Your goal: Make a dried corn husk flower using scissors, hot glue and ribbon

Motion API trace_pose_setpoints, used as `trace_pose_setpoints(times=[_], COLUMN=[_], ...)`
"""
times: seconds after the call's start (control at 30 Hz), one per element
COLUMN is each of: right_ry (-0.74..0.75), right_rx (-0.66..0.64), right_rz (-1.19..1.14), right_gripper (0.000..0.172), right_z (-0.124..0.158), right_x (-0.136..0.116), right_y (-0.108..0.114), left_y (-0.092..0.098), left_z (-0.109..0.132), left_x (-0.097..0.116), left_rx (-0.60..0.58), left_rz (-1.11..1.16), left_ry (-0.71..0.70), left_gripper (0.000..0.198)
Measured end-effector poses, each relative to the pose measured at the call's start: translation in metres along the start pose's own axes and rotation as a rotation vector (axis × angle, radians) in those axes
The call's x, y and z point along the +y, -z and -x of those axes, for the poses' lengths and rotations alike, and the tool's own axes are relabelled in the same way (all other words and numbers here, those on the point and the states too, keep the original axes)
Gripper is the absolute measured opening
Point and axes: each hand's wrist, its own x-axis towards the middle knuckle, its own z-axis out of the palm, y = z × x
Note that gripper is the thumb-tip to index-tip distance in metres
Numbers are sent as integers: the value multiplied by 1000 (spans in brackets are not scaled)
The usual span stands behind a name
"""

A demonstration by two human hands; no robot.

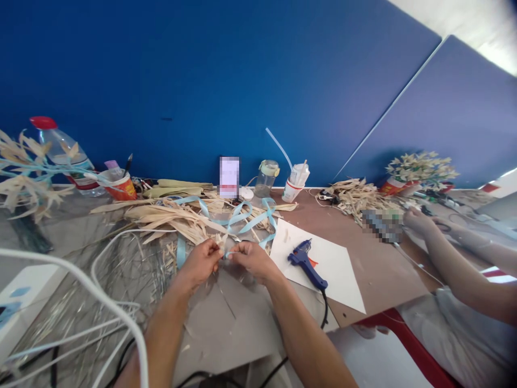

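Note:
My left hand [202,263] is closed in a pinch on a small pale dried-husk piece [221,242]. From below the fingers a thin dark wire [227,302] slants down, probably its stem. Close beside it, my right hand [253,261] pinches a light blue ribbon [226,255] against the base of the husk piece. Just beyond both hands, a longer light blue ribbon [238,214] lies in loops over a heap of dried husks [173,216]. Whether this ribbon joins the one in my fingers is hidden.
Right of my hands, a blue glue gun [307,264] lies on white paper [343,288]. Loose wires [133,269] and a white cable [117,304] spread leftward. A phone [229,177], a clear bottle [267,178] and a cup [293,189] stand behind. A co-worker's arms [452,253] are at far right.

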Motion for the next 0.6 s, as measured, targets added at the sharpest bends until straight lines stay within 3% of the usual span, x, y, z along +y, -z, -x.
trace_pose_setpoints(times=[0.27, 0.6], right_ry=[43, 276], right_rx=[-4, 226], right_rz=[39, 644], right_gripper=[22, 14], right_z=[-1, 30], right_x=[-1, -24], right_y=[7, 10], left_y=[-1, 2], left_z=[1, -2], left_x=[7, 6], left_rx=[2, 22], left_rz=[59, 180], left_ry=[-9, 12], left_gripper=[26, 33])
